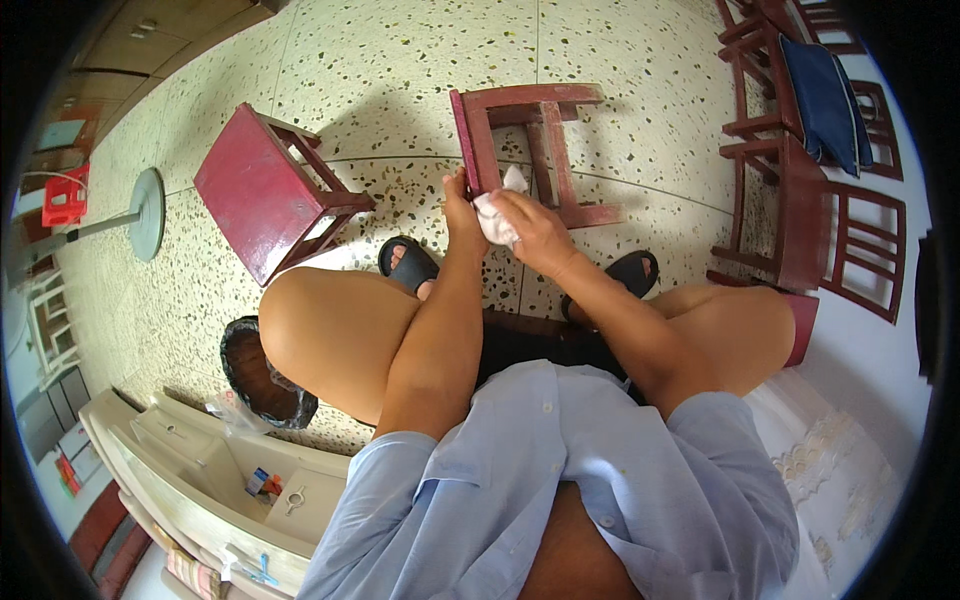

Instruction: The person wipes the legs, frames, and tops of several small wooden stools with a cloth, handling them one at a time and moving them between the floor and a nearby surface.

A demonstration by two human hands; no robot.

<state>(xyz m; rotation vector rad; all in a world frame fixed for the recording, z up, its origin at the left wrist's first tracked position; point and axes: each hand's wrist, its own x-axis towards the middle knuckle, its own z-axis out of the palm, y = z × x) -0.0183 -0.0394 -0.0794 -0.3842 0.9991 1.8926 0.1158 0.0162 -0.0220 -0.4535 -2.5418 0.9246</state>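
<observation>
A small dark-red wooden stool (478, 136) lies on its side on the floor before me, its legs pointing right. My left hand (460, 212) is closed on the near end of its seat edge. In my right hand (537, 232) is a crumpled white cloth (495, 222), pressed against the stool's frame close to my left hand. The right fingertips are partly buried in the cloth. To the left stands a second red stool (245, 190), upright, apart from both hands.
My sandalled feet (630, 272) flank the near floor. At the right wall stand red wooden chairs (865, 240), one bearing a blue cushion (820, 105). A lined bin (245, 365) sits by my left knee, beside a pale cabinet (225, 480). A round grey base (148, 215) stands far left.
</observation>
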